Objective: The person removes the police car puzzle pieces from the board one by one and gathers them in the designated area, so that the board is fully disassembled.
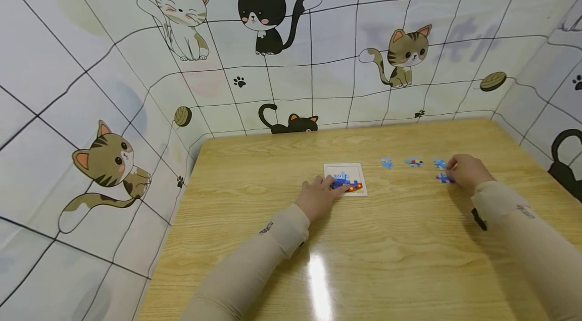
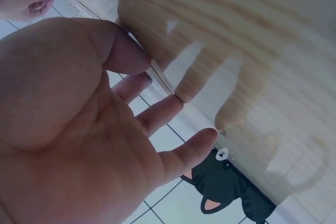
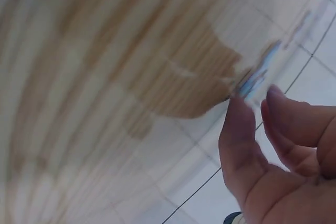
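Observation:
My left hand (image 1: 316, 197) rests on the lower left of a square puzzle board (image 1: 346, 166) with a pale frame. Its fingers lie relaxed over the board, and part of a blue and red picture (image 1: 342, 179) shows beside them. In the left wrist view, the left hand's fingertips (image 2: 207, 136) meet the tabletop. Farther right, my right hand (image 1: 468, 172) reaches to two blue puzzle pieces, an upper piece (image 1: 439, 163) and a lower piece (image 1: 443, 178). In the right wrist view, its thumb and forefinger (image 3: 240, 116) stand apart, with the forefinger's tip right at the blue pieces (image 3: 257, 80).
Between the board and the right hand lie a light blue puzzle piece (image 1: 387, 163) and a multicoloured puzzle piece (image 1: 414, 162). The wooden table (image 1: 386, 250) meets a wall covering with cartoon cats (image 1: 263, 12) at its back and sides.

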{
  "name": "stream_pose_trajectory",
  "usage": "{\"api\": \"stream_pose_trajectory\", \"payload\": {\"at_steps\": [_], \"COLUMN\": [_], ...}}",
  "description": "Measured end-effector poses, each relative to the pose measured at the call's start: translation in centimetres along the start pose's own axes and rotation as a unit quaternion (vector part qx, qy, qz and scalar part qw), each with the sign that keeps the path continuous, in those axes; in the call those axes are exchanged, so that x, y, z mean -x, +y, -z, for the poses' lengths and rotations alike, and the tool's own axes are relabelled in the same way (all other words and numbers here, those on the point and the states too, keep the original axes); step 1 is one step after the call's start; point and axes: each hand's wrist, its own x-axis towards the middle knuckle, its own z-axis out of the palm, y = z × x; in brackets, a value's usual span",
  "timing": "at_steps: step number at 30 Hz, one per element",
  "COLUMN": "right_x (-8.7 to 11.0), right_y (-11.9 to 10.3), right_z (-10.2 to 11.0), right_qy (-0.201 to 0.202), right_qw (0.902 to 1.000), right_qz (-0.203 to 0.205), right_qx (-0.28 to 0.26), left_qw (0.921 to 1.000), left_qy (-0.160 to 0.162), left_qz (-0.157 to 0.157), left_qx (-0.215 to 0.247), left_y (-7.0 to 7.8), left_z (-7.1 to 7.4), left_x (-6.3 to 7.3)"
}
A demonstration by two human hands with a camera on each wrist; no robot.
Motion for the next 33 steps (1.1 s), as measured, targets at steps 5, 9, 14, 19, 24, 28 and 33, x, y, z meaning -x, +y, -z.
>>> {"api": "stream_pose_trajectory", "payload": {"at_steps": [5, 9, 14, 19, 24, 28, 33], "right_x": [-0.3, -0.8, -2.0, -3.2, -4.1, -4.5, -4.7], "right_y": [-3.3, -8.3, -13.4, -15.6, -17.3, -18.5, -19.3], "right_z": [-0.6, -1.8, -4.2, -6.6, -7.9, -8.7, -9.7], "right_qy": [0.001, -0.023, -0.056, -0.074, -0.099, -0.127, -0.133], "right_qw": [0.9991, 0.9951, 0.9872, 0.9822, 0.9797, 0.9759, 0.9725], "right_qz": [0.039, 0.085, 0.131, 0.15, 0.151, 0.16, 0.183], "right_qx": [-0.015, -0.045, -0.072, -0.084, -0.086, -0.075, -0.053], "left_qw": [1.0, 1.0, 0.9997, 0.9996, 0.9991, 0.9975, 0.9966], "left_qy": [-0.005, 0.001, 0.003, 0.001, 0.001, 0.004, 0.009], "left_qz": [0.003, 0.007, 0.009, 0.006, 0.015, 0.02, 0.011], "left_qx": [0.005, -0.003, -0.022, -0.026, -0.04, -0.068, -0.081], "left_y": [0.2, 0.3, 0.3, 0.5, 0.5, 0.5, 0.4], "left_z": [-0.2, -0.2, -0.5, -0.4, -0.3, -0.1, 0.1], "left_x": [-0.1, 0.2, 0.1, -0.1, -0.1, 0.0, 0.5]}}
